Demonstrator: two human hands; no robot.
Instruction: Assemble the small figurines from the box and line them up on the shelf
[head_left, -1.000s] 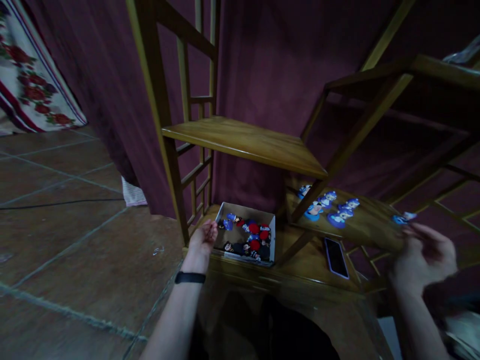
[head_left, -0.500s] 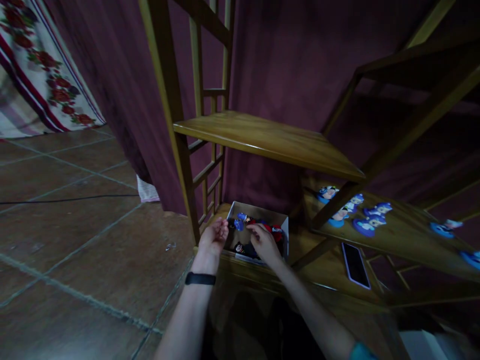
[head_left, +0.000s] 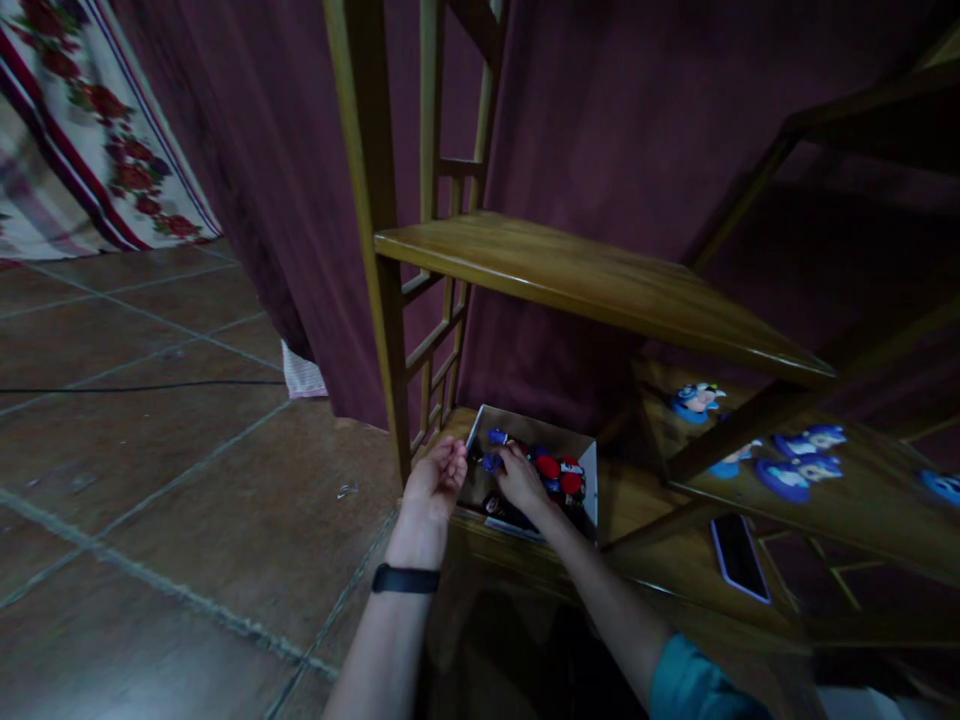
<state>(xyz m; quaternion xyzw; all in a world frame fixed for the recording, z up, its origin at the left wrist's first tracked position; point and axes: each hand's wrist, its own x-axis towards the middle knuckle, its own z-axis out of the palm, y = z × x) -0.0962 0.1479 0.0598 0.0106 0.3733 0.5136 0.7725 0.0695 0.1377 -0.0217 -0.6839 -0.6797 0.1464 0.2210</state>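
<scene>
An open white cardboard box (head_left: 590, 478) sits on the bottom shelf, holding several small figurines in blue, red and black. Inside it, my right hand (head_left: 520, 482) has its fingers closed at a small blue figurine (head_left: 491, 463). Another blue piece (head_left: 497, 437) lies just behind those fingertips. Red-and-blue figurines (head_left: 559, 472) rest to the right of the hand, and a dark one (head_left: 493, 504) is near the front wall. My left hand (head_left: 441, 472) is at the box's left edge, palm up, fingers loosely curled and apart, with nothing visible in it.
A wooden shelf board (head_left: 585, 280) overhangs the box, and a shelf post (head_left: 367, 200) rises at its left. Several blue figurines (head_left: 795, 475) stand on the shelf to the right. Below them lies a phone (head_left: 740, 557). A cable (head_left: 150, 387) crosses the tiled floor.
My right hand has moved deeper into the box and leftward onto the blue figurine. The left hand stays by the box's left edge. The camera view has shifted slightly left.
</scene>
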